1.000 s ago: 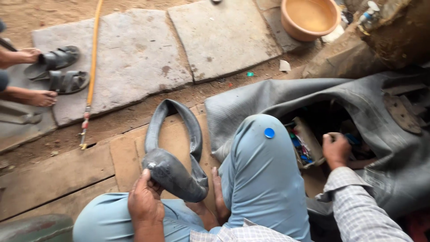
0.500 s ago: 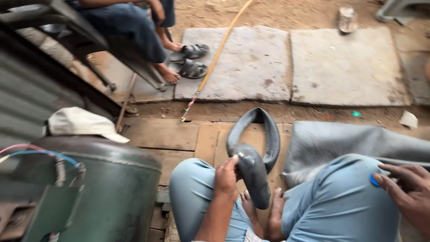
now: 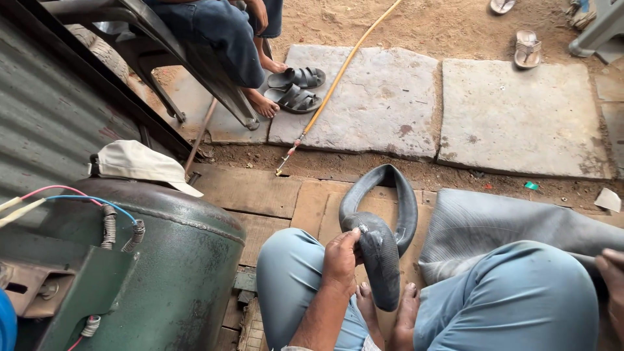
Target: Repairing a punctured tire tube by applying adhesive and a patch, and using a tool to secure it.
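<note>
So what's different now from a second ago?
The right hand left the pouch of the grey bag and drew back toward the knee. The view swung left, revealing a green tank. The left hand still holds the black inner tube between the knees.

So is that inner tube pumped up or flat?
Flat: the inner tube is folded limp, walls collapsed, in the left hand.
</note>
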